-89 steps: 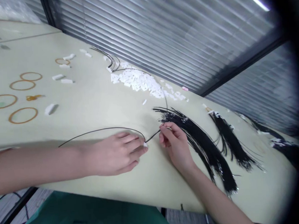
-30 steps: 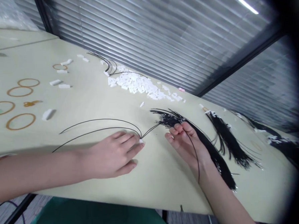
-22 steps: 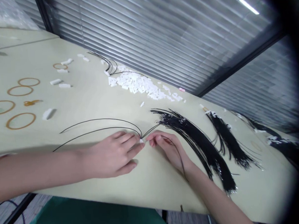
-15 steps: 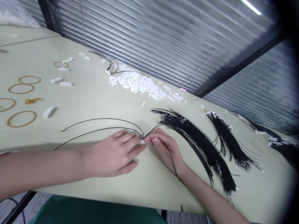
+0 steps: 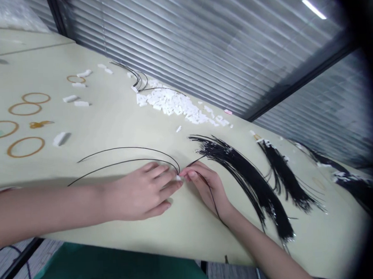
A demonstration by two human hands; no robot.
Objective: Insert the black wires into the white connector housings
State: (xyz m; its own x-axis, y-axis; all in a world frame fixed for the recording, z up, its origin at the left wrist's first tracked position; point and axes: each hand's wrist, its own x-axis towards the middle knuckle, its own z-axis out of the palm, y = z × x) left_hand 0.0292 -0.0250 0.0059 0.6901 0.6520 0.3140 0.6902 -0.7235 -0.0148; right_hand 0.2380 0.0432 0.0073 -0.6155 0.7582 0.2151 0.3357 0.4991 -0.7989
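Near the table's front, my left hand point(image 5: 150, 192) is closed, its fingertips on a small white connector housing point(image 5: 177, 178). Two thin black wires point(image 5: 124, 148) run from the connector and curve away to the left above that hand. My right hand point(image 5: 207, 184) pinches another black wire point(image 5: 213, 196) close against the connector; this wire trails down along the wrist. The wire tip and the connector's openings are hidden by the fingers. To the right of my right hand lies a thick bundle of black wires point(image 5: 247, 173) with shiny metal ends.
A heap of white connectors point(image 5: 172, 100) lies along the blinds point(image 5: 181, 40). Further bundles point(image 5: 286, 171) of black wire rest at the right. Several rubber bands point(image 5: 26, 147) and loose white pieces point(image 5: 60, 139) are at the left. The table's front edge point(image 5: 132, 251) is close to the body.
Both hands stay at nearly the same place. The pinched wire and the right fingertips have shifted very slightly at the connector; the view has moved a little.
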